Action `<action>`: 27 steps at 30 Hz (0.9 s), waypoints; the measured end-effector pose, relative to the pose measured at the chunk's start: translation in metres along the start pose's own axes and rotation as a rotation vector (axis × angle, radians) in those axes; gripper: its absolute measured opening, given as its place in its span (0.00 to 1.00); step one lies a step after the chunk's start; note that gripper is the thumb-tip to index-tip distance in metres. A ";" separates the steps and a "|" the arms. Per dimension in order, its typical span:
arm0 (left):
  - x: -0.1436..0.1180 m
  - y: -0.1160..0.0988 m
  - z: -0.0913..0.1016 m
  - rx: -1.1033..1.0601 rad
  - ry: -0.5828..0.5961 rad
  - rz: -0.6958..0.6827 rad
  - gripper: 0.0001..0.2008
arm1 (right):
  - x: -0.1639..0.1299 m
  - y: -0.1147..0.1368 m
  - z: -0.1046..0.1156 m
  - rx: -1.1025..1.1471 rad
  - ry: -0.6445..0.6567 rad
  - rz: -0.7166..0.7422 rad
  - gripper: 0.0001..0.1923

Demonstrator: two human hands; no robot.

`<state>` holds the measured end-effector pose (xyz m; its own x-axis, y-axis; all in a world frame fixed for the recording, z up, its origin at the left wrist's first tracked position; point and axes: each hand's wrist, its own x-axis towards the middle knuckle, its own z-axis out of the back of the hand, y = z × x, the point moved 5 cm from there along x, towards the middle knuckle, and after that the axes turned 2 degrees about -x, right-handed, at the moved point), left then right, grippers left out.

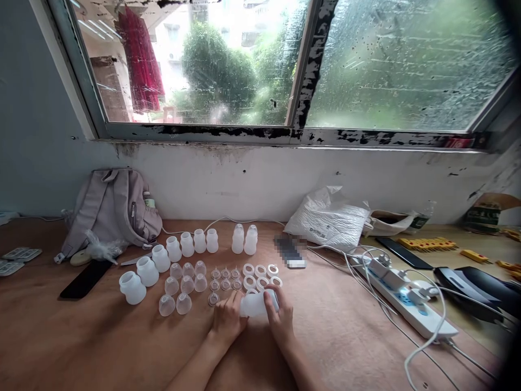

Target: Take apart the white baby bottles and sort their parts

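Both hands are wrapped around one white plastic bottle lying sideways low over the table: left hand closed on its base, right hand gripping its neck end. It's just below the rows of rings and clear caps.

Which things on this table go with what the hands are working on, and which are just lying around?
In hand: white bottle held by left hand and right hand; row of white bottles; clear caps; white rings; small nipples.

Lying about: backpack; black phone; power strip; white plastic bag; yellow parts.
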<state>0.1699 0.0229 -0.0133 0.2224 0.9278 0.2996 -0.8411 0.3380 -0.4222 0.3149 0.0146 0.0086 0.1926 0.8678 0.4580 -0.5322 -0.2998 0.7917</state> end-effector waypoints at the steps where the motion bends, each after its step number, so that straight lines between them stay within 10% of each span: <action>1: 0.000 0.000 0.000 -0.002 -0.008 -0.006 0.09 | -0.001 0.001 0.000 -0.007 -0.004 0.020 0.08; 12: -0.002 0.001 0.000 -0.261 0.179 -0.053 0.11 | -0.003 -0.002 0.003 0.110 0.029 0.026 0.08; 18: -0.003 -0.002 -0.007 -0.643 0.480 -0.065 0.05 | -0.005 0.001 0.005 0.201 0.042 0.078 0.09; 27: 0.005 0.019 0.011 -0.071 0.236 0.045 0.09 | 0.008 0.001 -0.012 0.450 0.231 -0.309 0.15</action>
<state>0.1492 0.0324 -0.0104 0.3017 0.9505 0.0742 -0.8177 0.2980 -0.4924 0.3061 0.0262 0.0084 0.0719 0.9903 0.1192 -0.0687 -0.1143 0.9911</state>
